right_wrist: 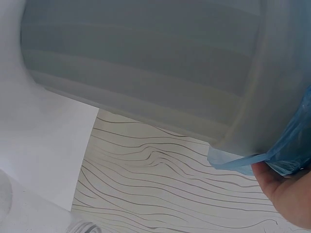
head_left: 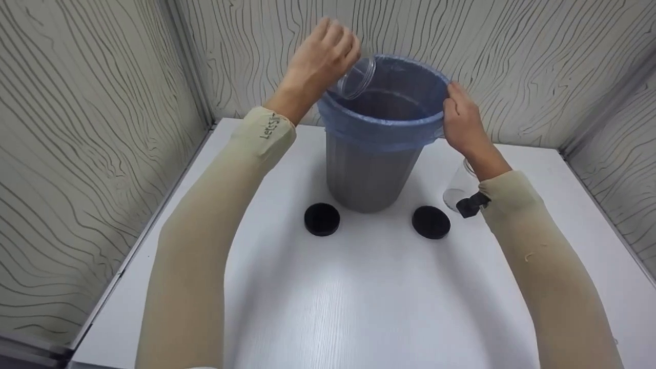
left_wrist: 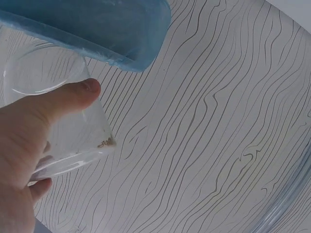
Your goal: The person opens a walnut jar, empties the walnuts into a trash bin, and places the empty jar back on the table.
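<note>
My left hand point(head_left: 324, 56) holds a clear jar point(head_left: 357, 81) tilted over the left rim of a grey trash bin point(head_left: 366, 174), with the jar's mouth toward the bin's opening. In the left wrist view, a few brown bits point(left_wrist: 107, 142) cling inside near the jar's base. A blue bag point(head_left: 382, 136) lines the bin and folds down over its rim. My right hand point(head_left: 464, 117) grips the rim on the right side through this bag; the right wrist view shows fingers curled at the bag's edge.
Two round black lids point(head_left: 322, 219) point(head_left: 431, 222) lie on the white table point(head_left: 328, 307) in front of the bin. A second clear jar point(head_left: 457, 185) is at the right, partly hidden by my right wrist. Patterned wall panels point(head_left: 246, 61) enclose the table's back and sides.
</note>
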Demonstrator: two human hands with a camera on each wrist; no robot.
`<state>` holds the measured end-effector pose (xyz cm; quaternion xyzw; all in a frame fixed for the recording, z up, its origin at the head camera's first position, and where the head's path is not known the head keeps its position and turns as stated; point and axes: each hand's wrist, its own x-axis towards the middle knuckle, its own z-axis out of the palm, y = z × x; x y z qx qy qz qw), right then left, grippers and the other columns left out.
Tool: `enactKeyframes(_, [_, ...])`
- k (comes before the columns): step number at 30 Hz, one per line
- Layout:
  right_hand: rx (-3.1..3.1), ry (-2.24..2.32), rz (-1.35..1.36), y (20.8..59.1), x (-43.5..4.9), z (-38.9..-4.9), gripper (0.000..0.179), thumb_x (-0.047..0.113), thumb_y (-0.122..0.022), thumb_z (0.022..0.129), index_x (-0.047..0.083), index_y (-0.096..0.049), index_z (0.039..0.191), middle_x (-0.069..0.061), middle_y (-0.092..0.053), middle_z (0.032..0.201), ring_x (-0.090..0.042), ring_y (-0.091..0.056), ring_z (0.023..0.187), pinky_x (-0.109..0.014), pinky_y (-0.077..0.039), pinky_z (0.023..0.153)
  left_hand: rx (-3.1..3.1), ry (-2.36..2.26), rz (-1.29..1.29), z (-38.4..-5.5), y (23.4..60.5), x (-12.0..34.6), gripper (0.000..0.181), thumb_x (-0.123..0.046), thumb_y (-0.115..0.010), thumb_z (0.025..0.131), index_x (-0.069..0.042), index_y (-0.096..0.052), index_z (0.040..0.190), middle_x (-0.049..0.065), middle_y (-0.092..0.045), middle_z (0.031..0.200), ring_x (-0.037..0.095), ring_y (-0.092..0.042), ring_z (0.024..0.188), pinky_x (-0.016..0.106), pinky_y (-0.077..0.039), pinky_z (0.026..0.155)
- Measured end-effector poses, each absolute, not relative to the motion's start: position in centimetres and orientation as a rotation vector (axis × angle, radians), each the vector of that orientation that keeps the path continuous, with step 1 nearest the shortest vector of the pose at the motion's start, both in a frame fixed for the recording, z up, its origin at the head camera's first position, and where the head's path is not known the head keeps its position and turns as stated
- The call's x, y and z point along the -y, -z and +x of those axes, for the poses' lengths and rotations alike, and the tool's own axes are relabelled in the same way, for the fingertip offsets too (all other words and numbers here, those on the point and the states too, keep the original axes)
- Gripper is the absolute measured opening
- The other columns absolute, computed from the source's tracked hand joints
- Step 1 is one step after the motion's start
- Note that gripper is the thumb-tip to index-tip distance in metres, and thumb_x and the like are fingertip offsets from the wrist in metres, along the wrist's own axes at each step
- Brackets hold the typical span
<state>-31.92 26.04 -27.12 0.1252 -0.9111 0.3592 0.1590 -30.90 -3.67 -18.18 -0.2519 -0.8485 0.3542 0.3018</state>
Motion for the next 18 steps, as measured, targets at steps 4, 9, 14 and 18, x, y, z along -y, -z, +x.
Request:
enactKeyframes(4, [2.6, -1.011, 0.353, 27.2, -26.1, -31.9, 0.055, 0.025, -0.019, 0.1, -0.005, -0.022, 0.147, -0.017, -0.015, 0.155, -0.024, -0.008, 0.143, -0.03, -0.005, 0.113, 2.231, -0.957, -0.739, -30.7, 18.1, 3.7, 0.067, 0.001, -0.061, 0.084, 0.001, -0.029, 0.143, 0.021, -0.04, 0.139, 0.036, -0.037, 0.128, 0.046, -0.023, 0.109])
enactKeyframes(9, [2.606, -1.005, 0.341, 27.3, -26.1, -31.8, 0.055, 0.024, -0.018, 0.1, -0.005, -0.021, 0.147, -0.017, -0.014, 0.155, -0.024, -0.008, 0.143, -0.03, -0.005, 0.113, 2.212, -0.949, -0.788, -30.2, 18.1, 3.2, 0.069, 0.002, -0.062, 0.082, 0.003, -0.028, 0.142, 0.022, -0.042, 0.137, 0.037, -0.04, 0.126, 0.046, -0.025, 0.108])
enactKeyframes(14, [2.601, -1.009, 0.338, 27.3, -26.1, -31.8, 0.055, 0.024, -0.019, 0.1, -0.005, -0.022, 0.147, -0.017, -0.014, 0.155, -0.023, -0.008, 0.143, -0.03, -0.005, 0.113, 2.19, -0.907, -0.804, -30.0, 18.0, 2.0, 0.063, 0.004, -0.056, 0.085, 0.001, -0.03, 0.142, 0.021, -0.043, 0.137, 0.036, -0.041, 0.126, 0.046, -0.027, 0.108])
enactKeyframes(18, [2.593, -1.021, 0.345, 27.3, -26.1, -31.6, 0.055, 0.024, -0.02, 0.1, -0.006, -0.022, 0.147, -0.017, -0.015, 0.155, -0.023, -0.008, 0.143, -0.029, -0.005, 0.112, 2.174, -0.916, -0.803, -30.1, 18.0, 1.0, 0.06, 0.006, -0.054, 0.087, 0.0, -0.03, 0.142, 0.02, -0.042, 0.137, 0.035, -0.041, 0.126, 0.045, -0.026, 0.108])
